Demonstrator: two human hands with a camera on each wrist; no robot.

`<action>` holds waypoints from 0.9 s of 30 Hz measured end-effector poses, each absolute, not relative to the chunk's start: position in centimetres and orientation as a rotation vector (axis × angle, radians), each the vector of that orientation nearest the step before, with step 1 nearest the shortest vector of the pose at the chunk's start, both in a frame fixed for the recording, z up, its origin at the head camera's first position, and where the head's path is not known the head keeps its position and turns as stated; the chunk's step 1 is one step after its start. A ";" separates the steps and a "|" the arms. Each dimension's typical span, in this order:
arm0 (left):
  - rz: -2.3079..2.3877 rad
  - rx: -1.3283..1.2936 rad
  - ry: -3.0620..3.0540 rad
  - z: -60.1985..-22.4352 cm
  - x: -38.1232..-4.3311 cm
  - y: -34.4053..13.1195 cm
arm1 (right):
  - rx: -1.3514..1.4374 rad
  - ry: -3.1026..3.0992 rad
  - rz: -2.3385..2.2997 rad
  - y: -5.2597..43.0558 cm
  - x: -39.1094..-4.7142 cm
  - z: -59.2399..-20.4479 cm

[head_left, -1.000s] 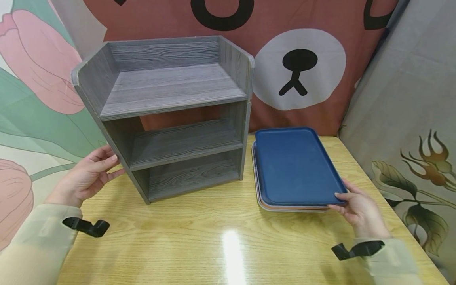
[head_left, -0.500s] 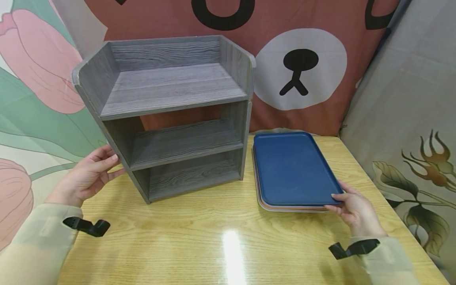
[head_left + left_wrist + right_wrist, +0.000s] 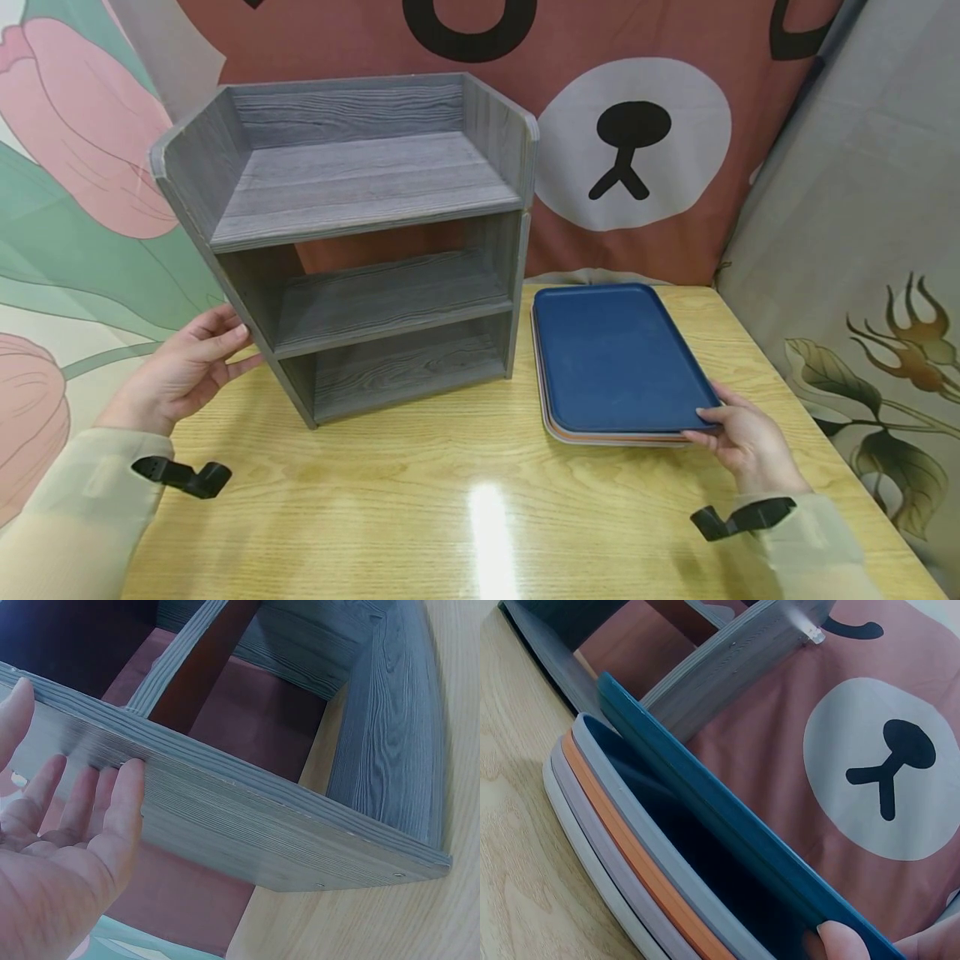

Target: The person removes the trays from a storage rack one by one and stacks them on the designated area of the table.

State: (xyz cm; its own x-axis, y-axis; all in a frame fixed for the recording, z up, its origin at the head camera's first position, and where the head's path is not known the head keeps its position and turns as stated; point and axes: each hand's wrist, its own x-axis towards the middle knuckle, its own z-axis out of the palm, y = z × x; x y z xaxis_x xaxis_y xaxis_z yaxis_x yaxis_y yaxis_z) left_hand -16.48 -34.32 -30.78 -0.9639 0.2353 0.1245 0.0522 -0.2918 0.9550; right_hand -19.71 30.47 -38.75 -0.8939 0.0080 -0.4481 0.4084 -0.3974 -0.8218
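Observation:
A grey wood-grain shelf unit (image 3: 375, 179) stands upright on the left half of the table. Fingertips of my left hand (image 3: 191, 362) touch its left side panel, or nearly so; the left wrist view shows the fingers (image 3: 124, 799) loosely extended against that panel. At the right lies a stack of trays (image 3: 619, 832) in white, lilac, orange and light grey. Over the stack is a dark blue tray (image 3: 618, 358), whose near right corner my right hand (image 3: 750, 437) pinches. In the right wrist view this tray slants above the stack, with a dark gap between them.
The wooden table (image 3: 375, 508) has its right edge beside my right hand. A cloth with a bear print (image 3: 637, 158) hangs behind the shelf and trays. Floral cloths close off the left and right sides.
The blue tray's far end has come down and slightly toward me over the stack. My right hand has shifted a little left with it. The left hand and shelf stay put.

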 end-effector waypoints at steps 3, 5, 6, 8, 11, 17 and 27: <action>2.413 0.365 1.790 -30.8 -16.5 -34.3 | 0.593 1.568 -2.359 30.3 -19.9 -38.6; 2.414 0.365 1.789 -30.8 -16.5 -34.3 | 0.609 1.575 -2.360 30.2 -20.0 -38.5; 2.413 0.364 1.790 -30.8 -16.5 -34.3 | 0.613 1.583 -2.358 30.2 -20.0 -38.5; 2.412 0.360 1.796 -30.8 -16.5 -34.3 | 0.613 1.592 -2.354 30.1 -20.1 -38.5; 2.408 0.362 1.796 -30.7 -16.5 -34.3 | 0.608 1.590 -2.359 30.1 -20.1 -38.6; 2.408 0.369 1.788 -30.8 -16.5 -34.3 | 0.592 1.600 -2.360 30.3 -20.2 -38.7; 2.408 0.358 1.795 -30.9 -16.6 -34.4 | 0.558 1.672 -2.302 30.2 -20.1 -38.8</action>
State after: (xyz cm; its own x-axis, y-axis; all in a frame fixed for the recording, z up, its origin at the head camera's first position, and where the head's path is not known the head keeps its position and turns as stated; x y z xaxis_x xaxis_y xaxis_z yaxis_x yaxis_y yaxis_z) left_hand -16.59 -34.37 -30.86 -0.9652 0.2329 0.1189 0.0475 -0.2911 0.9555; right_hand -20.14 30.22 -38.77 -0.8979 0.0286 -0.4394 0.4090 -0.3155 -0.8563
